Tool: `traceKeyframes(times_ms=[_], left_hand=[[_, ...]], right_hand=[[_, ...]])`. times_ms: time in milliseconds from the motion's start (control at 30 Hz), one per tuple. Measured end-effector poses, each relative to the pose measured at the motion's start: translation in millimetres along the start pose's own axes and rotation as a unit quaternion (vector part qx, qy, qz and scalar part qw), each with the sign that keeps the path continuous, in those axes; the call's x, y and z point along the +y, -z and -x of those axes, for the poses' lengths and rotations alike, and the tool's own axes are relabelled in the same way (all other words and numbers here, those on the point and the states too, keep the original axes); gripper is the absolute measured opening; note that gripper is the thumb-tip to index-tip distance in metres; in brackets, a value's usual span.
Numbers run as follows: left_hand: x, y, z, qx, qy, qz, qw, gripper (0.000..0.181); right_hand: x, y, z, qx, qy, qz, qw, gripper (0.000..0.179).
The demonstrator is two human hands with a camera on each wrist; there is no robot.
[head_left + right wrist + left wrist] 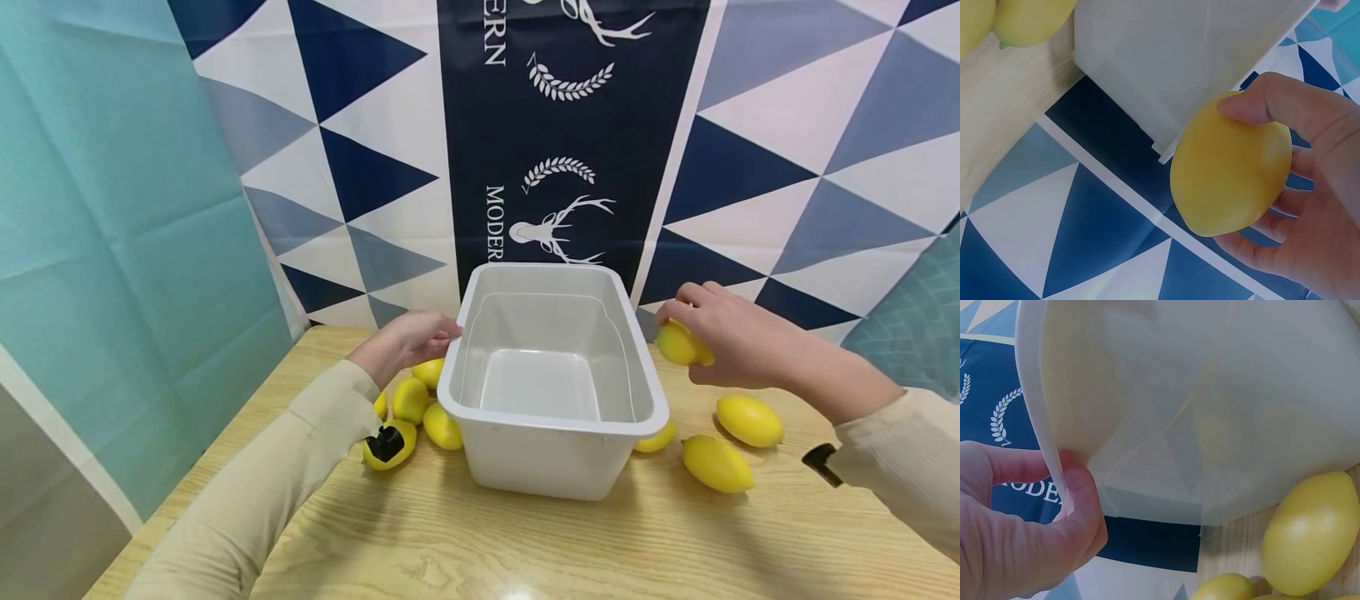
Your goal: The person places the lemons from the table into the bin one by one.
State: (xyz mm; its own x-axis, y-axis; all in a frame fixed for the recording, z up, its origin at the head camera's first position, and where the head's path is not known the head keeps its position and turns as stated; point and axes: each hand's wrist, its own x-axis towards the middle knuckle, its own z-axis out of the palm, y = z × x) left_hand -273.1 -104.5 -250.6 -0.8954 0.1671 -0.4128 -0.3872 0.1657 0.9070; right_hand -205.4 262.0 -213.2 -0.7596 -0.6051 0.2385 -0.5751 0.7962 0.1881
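A light grey plastic bin [555, 467] stands on the wooden table, and its visible floor is bare. My left hand [411, 337] pinches the bin's left rim between thumb and fingers, as the left wrist view shows up close at the rim [1032, 394]. To the right of the bin, raised above the table, my right hand [738, 333] grips a yellow lemon [1229, 165] with the thumb on one side and fingers curled round the other. The held lemon is outside the bin, close to its right wall.
Two lemons [717, 463] lie on the table [420, 542] at the right, and another lemon [657, 437] sits against the bin's right side. Several lemons [410, 401] cluster at the bin's left, partly behind my left sleeve. A patterned cloth [375, 167] hangs behind the bin.
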Motion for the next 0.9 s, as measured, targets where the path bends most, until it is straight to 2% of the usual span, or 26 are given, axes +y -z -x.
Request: traceKeyframes(times_ms=[333,567,900], left_hand=[[1.9,0.1,1.3,-0.001,-0.003,0.007,1.0000,0.045],[2.2,1.4,0.3,0.005,0.004,0.012,0.9999,0.044],[-0.7,1.9,1.1,0.000,-0.003,0.004,1.0000,0.044]], right_hand=[[-3,10,-9.3,-0.007,-0.001,0.005,1.0000,0.060],[-9,20,-18.1,0.003,0.008,0.021,0.9997,0.060],[-19,28,-30.8,0.000,0.012,0.022,0.9997,0.058]])
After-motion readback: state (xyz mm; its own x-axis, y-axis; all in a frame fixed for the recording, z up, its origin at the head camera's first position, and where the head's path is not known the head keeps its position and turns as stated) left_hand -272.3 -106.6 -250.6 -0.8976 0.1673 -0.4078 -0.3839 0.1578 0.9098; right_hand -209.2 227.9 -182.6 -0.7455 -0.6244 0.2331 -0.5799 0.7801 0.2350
